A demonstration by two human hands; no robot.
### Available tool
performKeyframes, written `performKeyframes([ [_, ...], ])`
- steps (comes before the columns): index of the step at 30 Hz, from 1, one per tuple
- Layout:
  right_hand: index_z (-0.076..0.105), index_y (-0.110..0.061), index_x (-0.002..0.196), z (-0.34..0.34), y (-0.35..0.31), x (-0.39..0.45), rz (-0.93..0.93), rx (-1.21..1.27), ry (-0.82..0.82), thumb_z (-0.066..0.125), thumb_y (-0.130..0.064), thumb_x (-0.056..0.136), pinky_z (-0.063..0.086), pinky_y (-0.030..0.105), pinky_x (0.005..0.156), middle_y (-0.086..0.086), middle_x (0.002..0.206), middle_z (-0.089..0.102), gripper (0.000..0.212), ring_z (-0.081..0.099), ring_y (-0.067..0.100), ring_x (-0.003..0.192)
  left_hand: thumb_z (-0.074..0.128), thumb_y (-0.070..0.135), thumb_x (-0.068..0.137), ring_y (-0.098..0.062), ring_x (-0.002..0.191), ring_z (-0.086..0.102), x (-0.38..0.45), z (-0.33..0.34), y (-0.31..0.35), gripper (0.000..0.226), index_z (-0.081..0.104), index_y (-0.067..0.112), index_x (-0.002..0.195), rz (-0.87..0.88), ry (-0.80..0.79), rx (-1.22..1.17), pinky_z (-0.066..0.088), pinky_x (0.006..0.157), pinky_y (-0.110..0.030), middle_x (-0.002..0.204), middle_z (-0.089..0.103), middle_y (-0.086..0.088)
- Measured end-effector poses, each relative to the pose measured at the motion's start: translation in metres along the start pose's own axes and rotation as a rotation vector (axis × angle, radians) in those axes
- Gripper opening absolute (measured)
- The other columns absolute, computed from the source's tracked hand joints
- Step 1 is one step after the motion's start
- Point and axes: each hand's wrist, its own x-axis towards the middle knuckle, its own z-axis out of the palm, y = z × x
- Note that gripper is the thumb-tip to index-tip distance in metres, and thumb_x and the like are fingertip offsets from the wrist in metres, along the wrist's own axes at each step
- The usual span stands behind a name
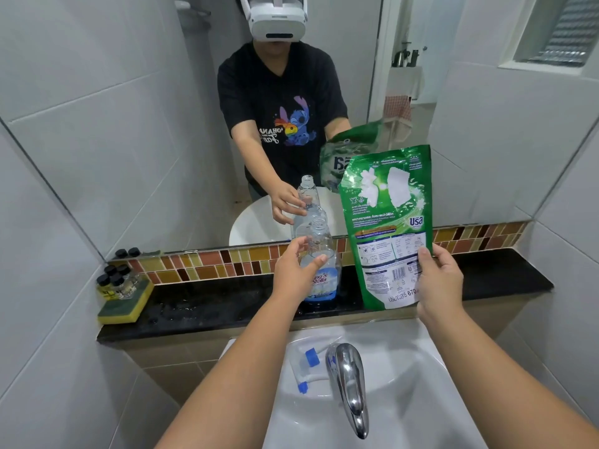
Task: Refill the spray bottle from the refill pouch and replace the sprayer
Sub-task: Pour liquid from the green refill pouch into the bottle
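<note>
A clear spray bottle (321, 254) stands upright on the black ledge (201, 314), its neck uncapped and a little blue liquid at its bottom. My left hand (296, 270) reaches to its left side with spread fingers, thumb and a fingertip at the bottle's body. My right hand (437, 283) grips the lower right corner of the green refill pouch (387, 222), held upright just right of the bottle with its base near the ledge. The white and blue sprayer (306, 367) lies on the sink rim, left of the tap.
A chrome tap (350, 384) juts over the white sink (405, 400). Several small black-capped bottles (118, 281) sit on a yellow-green sponge (124, 306) at the ledge's left end. The mirror (129, 124) behind the ledge reflects me, the bottle and the pouch.
</note>
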Motion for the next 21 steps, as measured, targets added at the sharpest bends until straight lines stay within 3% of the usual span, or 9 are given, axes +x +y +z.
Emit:
performKeyframes([
  [5,0.057,-0.015,0.117,0.0,0.001,0.005,0.147,0.062,-0.038,0.051,-0.015,0.098,0.057,0.042,0.075,0.004,0.099,0.072,0.02,0.07,0.019,0.089,0.074,0.037,0.082,-0.009,0.113,0.051,-0.001,-0.001,0.0,0.05,0.053,0.033,0.127,0.01,0.004,0.009,0.044,0.082,-0.026,0.126,0.057,0.008],
  [9,0.057,-0.017,0.105,-0.006,-0.005,0.013,0.127,0.029,-0.036,0.046,-0.01,0.098,0.057,0.04,0.073,0.002,0.094,0.071,0.014,0.069,0.014,0.083,0.074,0.037,0.082,-0.009,0.114,0.05,-0.001,-0.001,0.0,0.049,0.053,0.033,0.126,0.02,0.012,0.034,0.045,0.086,-0.029,0.127,0.057,0.008],
  [15,0.054,-0.018,0.1,-0.016,-0.014,0.038,-0.011,-0.077,-0.102,0.042,-0.004,0.098,0.051,0.017,0.057,0.0,0.093,0.067,0.019,0.067,0.003,0.073,0.073,0.037,0.083,-0.007,0.113,0.05,-0.004,0.003,0.001,0.047,0.051,0.037,0.125,-0.011,0.021,-0.006,0.047,0.079,-0.025,0.13,0.056,0.007],
  [19,0.055,-0.02,0.096,-0.019,-0.004,0.056,0.008,-0.061,-0.131,0.038,-0.005,0.098,0.05,0.016,0.055,-0.003,0.09,0.068,0.023,0.066,-0.001,0.069,0.072,0.037,0.084,-0.008,0.113,0.05,-0.007,0.004,0.001,0.042,0.049,0.043,0.118,-0.017,0.036,-0.02,0.047,0.073,-0.02,0.131,0.056,0.007],
  [21,0.056,-0.021,0.094,-0.018,0.006,0.062,0.054,-0.015,-0.111,0.038,-0.004,0.097,0.052,0.02,0.055,-0.005,0.085,0.07,0.025,0.067,0.002,0.067,0.073,0.038,0.083,-0.009,0.114,0.051,-0.008,0.004,0.001,0.042,0.05,0.041,0.118,-0.018,0.042,-0.025,0.051,0.08,-0.026,0.13,0.056,0.007],
])
